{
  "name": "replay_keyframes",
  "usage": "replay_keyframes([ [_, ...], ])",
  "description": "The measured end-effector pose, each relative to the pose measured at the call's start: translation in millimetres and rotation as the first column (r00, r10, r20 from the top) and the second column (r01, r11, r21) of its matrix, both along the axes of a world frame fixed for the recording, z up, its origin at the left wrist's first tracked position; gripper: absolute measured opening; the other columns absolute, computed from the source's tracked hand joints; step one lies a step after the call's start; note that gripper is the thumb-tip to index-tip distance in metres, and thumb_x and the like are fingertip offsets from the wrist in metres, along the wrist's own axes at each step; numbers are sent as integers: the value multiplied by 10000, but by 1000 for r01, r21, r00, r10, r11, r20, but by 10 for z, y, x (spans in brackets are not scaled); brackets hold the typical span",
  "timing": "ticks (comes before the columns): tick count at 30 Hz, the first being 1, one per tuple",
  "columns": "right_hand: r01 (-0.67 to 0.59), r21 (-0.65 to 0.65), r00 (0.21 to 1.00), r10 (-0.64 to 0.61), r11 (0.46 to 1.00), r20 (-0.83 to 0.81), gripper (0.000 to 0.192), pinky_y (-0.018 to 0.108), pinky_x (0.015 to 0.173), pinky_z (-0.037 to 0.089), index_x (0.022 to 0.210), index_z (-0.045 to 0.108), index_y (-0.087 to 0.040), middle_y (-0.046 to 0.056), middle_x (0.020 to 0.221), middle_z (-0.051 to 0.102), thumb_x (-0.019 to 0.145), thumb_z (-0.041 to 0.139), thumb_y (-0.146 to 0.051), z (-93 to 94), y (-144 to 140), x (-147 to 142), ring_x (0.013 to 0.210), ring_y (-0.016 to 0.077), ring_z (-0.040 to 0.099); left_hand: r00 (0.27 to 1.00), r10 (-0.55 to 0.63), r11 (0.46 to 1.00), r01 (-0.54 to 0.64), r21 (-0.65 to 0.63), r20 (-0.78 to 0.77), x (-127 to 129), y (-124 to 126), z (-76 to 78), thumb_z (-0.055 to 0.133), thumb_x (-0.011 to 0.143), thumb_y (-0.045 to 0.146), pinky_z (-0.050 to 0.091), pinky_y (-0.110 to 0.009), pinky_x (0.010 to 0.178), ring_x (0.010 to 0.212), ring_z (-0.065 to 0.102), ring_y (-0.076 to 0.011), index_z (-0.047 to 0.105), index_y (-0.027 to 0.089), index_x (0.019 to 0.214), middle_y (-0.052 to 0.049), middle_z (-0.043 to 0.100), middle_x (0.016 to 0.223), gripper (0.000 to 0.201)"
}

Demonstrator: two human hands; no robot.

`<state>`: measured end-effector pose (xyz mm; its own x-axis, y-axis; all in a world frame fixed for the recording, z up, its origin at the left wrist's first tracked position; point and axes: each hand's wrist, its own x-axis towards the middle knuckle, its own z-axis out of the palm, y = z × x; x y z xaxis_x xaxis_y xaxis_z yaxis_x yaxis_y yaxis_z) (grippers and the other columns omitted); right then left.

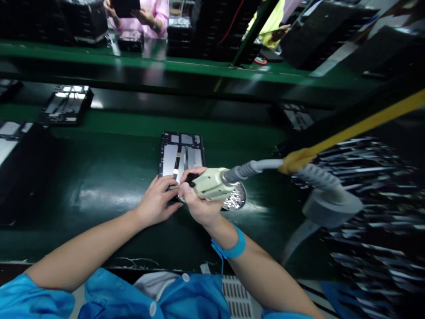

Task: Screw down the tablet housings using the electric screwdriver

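A flat, open tablet-like device (170, 156) with a black frame and silver panels lies on the green work surface in front of me. My left hand (157, 201) is at its lower edge, fingers bent and closed against it. My right hand (202, 208) is wrapped round a cream electric screwdriver (214, 184), its cable leaving to the right. The driver's tip is hidden by my fingers at the device's lower edge. Just beyond my right wrist, a round dish (236, 198) of small shiny parts, seemingly screws, is partly covered by the driver.
More open devices (66, 105) sit at the back left, with a stack (13, 146) at the left. Blurred racked panels (375, 199) fill the right side. A yellow strap (361, 128) holds the grey cable (268, 164). Across the bench, a person in pink (159, 15) holds a dark panel.
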<state>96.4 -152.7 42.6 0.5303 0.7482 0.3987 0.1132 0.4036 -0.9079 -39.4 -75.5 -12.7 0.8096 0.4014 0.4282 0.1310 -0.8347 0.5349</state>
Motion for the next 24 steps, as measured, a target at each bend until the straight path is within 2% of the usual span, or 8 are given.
replay_keyframes([
  [7,26,127,999,-22,992,-30,286,273,549,584,1142,589,-269,5,1002,688,883,702,-218,125,-11,68,559,87,636,1000,-1,1000,1,-5,9,-1,15,-30,714,914,270,458,-564,1099,1315,567,-321,693,236,1234,-122,663,1272,323],
  [11,103,116,995,-102,988,-14,263,256,491,550,1123,585,-280,-11,962,691,887,701,-256,218,-33,161,515,84,624,1000,-12,1000,12,-15,-2,-16,11,-24,712,911,264,453,-569,1101,1322,562,-323,678,227,1260,-120,660,1261,353],
  [14,255,140,965,-261,957,27,260,262,463,531,1095,584,-271,-12,929,685,864,702,-270,296,-76,362,496,92,618,1000,-6,1000,6,-9,-21,-31,-1,-5,690,926,265,440,-580,1108,1337,559,-330,675,229,1241,-122,660,1271,318],
  [18,447,177,881,-466,877,82,235,278,446,507,1053,591,-244,-22,866,671,843,696,-265,311,-137,776,462,99,599,1000,0,1000,0,14,-30,-44,-14,3,653,953,251,442,-602,1101,1326,569,-336,659,210,1242,-129,662,1268,291],
  [21,524,166,832,-543,836,110,218,278,444,489,1029,600,-228,-24,854,674,836,698,-256,222,-154,1059,460,100,597,999,-2,1000,3,25,-33,-48,-16,7,639,963,229,459,-598,1093,1317,574,-328,657,197,1239,-129,660,1271,278],
  [24,551,141,816,-567,822,115,209,270,455,489,1014,601,-222,-21,853,684,825,690,-229,99,-138,1227,473,96,601,999,-3,1000,4,29,-43,-56,-16,19,641,962,219,464,-590,1099,1319,570,-323,656,199,1242,-127,656,1282,281],
])
